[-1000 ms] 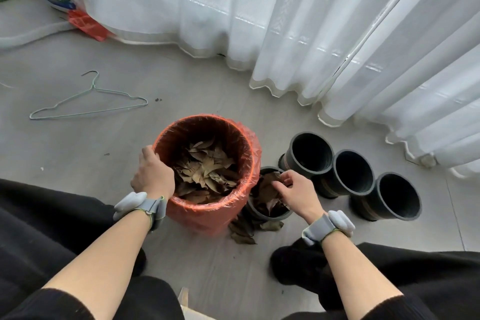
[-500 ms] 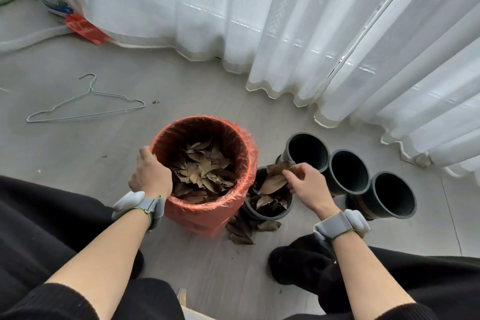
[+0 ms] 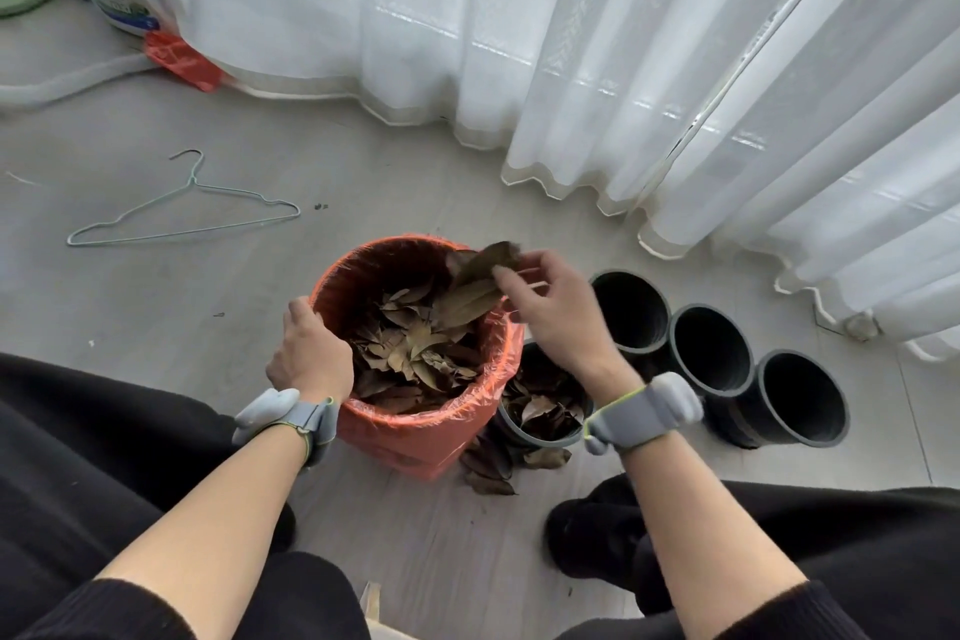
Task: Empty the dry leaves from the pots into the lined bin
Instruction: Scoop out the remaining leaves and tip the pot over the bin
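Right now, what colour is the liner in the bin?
Orange-red, a translucent plastic liner; it shows best in the head view.

Lined bin (image 3: 415, 437), orange liner, is standing upright on the floor, holding heaped dry leaves (image 3: 410, 348). Right hand (image 3: 556, 322) is pinching a leaf bunch (image 3: 475, 276) over its far-right rim. Part-filled pot (image 3: 543, 413) is sitting just right of the bin; three empty black pots (image 3: 711, 351) are lining up further right.
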### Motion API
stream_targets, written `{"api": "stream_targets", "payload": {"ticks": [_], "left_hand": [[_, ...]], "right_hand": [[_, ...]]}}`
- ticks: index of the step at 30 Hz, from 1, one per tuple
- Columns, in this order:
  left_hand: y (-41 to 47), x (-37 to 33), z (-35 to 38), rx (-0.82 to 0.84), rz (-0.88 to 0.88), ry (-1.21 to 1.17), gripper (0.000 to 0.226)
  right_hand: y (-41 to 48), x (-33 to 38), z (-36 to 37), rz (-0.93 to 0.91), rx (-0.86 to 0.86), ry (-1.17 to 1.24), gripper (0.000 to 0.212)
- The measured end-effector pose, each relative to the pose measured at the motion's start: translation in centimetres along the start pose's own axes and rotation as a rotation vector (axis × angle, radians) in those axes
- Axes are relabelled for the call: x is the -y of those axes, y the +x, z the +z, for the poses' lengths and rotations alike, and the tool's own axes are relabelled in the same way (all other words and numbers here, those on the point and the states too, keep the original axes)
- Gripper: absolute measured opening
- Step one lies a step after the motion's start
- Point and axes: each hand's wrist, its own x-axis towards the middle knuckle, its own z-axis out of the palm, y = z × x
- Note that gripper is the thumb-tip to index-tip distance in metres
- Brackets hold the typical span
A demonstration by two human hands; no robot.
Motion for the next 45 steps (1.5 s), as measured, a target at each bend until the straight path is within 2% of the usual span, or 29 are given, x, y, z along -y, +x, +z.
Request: {"api": "stream_targets", "payload": {"ticks": [5, 9, 12, 14, 17, 18, 21, 24, 28, 32, 36, 45], "left_hand": [[0.1, 0.1, 0.0, 0.010, 0.019, 0.002, 0.021], [0.3, 0.4, -0.1, -0.009, 0.018, 0.002, 0.018], [0.4, 0.4, 0.2, -0.023, 0.021, 0.007, 0.017], [0.4, 0.4, 0.2, -0.017, 0.008, 0.005, 0.018], [0.2, 0.3, 0.2, -0.018, 0.019, -0.007, 0.017], [0.1, 0.2, 0.1, -0.021, 0.028, -0.008, 0.017], [0.1, 0.2, 0.0, -0.023, 0.036, -0.008, 0.017], [0.1, 0.0, 0.0, -0.026, 0.036, -0.009, 0.017], [0.0, 0.2, -0.1, -0.024, 0.026, -0.011, 0.021], [0.1, 0.4, -0.2, -0.026, 0.016, -0.010, 0.021], [0.1, 0.2, -0.3, -0.020, 0.010, -0.004, 0.021], [0.1, 0.1, -0.3, 0.002, -0.005, -0.007, 0.025]], "right_hand": [[0.2, -1.5, 3.8, -0.035, 0.067, -0.180, 0.035], [1.0, -3.9, 1.8, 0.038, -0.072, -0.253, 0.027], [0.8, -7.2, -0.2, 0.148, -0.120, -0.405, 0.023], [0.0, -9.9, -1.2, 0.265, -0.007, -0.555, 0.031], [-1.7, -13.0, -1.2, 0.449, 0.325, -0.805, 0.060], [-2.1, -13.7, -0.9, 0.476, 0.387, -0.882, 0.065], [-2.9, -15.1, 0.2, 0.447, 0.413, -1.053, 0.068], [-2.7, -16.0, 0.6, 0.371, 0.406, -1.147, 0.059], [-2.2, -17.0, 0.8, 0.333, 0.373, -1.039, 0.037], [-1.9, -16.9, 1.0, 0.325, 0.296, -0.877, 0.031], [-1.8, -16.1, 0.2, 0.413, 0.157, -0.623, 0.025], [-2.9, -13.8, -4.6, 0.401, 0.086, -0.482, 0.011]]}}
